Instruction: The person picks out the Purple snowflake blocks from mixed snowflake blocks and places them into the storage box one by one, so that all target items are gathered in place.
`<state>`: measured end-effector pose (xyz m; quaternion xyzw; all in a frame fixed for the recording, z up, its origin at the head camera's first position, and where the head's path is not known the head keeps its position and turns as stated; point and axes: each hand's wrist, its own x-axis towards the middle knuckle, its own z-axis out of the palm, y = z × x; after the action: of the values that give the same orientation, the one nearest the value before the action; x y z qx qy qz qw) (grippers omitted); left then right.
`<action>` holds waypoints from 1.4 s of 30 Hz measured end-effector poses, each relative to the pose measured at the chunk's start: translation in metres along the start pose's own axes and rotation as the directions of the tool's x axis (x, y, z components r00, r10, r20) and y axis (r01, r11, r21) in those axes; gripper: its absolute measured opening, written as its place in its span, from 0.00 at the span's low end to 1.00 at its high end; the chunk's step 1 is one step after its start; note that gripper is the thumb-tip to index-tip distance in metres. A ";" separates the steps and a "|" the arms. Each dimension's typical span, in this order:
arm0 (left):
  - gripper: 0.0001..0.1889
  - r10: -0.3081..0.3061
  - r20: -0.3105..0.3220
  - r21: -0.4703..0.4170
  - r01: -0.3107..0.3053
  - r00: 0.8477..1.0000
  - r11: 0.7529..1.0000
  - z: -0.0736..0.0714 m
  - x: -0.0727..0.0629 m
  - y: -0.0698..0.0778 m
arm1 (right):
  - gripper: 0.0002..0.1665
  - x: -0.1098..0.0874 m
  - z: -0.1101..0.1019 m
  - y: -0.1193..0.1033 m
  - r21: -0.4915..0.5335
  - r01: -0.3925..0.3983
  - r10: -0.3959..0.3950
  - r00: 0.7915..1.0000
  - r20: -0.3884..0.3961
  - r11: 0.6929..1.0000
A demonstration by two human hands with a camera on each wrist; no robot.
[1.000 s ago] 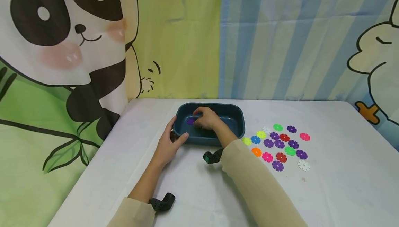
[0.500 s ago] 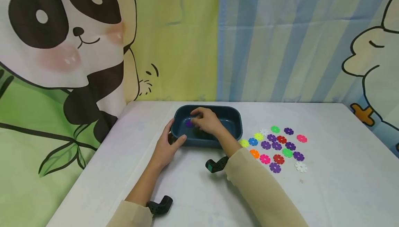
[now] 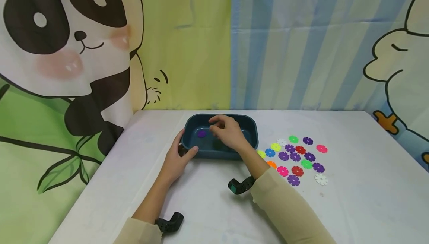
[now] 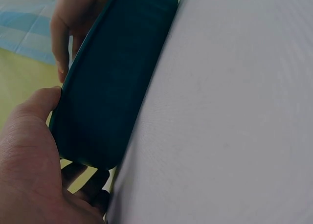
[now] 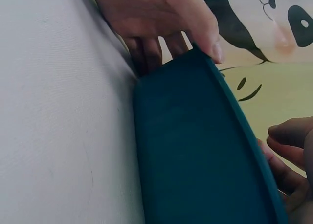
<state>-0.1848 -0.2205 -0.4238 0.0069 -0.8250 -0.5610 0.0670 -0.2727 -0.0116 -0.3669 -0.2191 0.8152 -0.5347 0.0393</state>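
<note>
A dark teal rectangular tub [image 3: 218, 154] stands on the white table. My left hand [image 3: 175, 161] grips its left end; in the left wrist view the thumb [image 4: 41, 102] lies on the rim and the fingers curl round the end wall. Inside the tub, toward its left, lies a purple snowflake disc [image 3: 202, 133]. Over the tub's middle is my right hand [image 3: 229, 132], fingers loosely bent, with nothing visible between them. The right wrist view shows those fingertips [image 5: 283, 133] beside the rim, apart from the disc.
Several notched plastic discs [image 3: 295, 157] in purple, red, green, pink, yellow, blue, orange and white lie scattered right of the tub on the table [image 3: 362, 184]. A printed curtain [image 3: 187, 50] hangs behind the table. Each wrist wears a black camera [image 3: 170, 222].
My right hand has drawn back to the right from the purple disc, which stays in the tub. The left hand keeps its grip. The head view has shifted slightly.
</note>
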 end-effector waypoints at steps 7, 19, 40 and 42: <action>0.45 0.012 0.000 -0.009 -0.012 1.000 1.000 -0.001 0.000 -0.001 | 0.16 -0.011 -0.006 -0.006 -0.042 0.059 -0.060 0.998 -0.022 0.997; 0.45 0.001 -0.021 0.033 0.000 1.000 0.999 -0.002 0.001 -0.001 | 0.17 -0.027 -0.022 -0.003 -0.102 0.091 -0.096 0.994 -0.049 0.991; 0.45 -0.024 -0.015 0.052 0.025 1.000 0.998 -0.002 0.001 -0.002 | 0.16 -0.062 -0.064 0.015 -0.058 0.083 -0.089 0.989 -0.115 0.995; 0.46 -0.017 -0.011 0.049 0.018 1.000 0.999 -0.001 0.002 -0.002 | 0.16 -0.064 -0.068 0.017 -0.050 0.073 -0.078 0.990 -0.119 0.996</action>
<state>-0.1868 -0.2226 -0.4255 0.0186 -0.8381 -0.5412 0.0663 -0.2407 0.0782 -0.3640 -0.2178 0.8193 -0.5292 -0.0356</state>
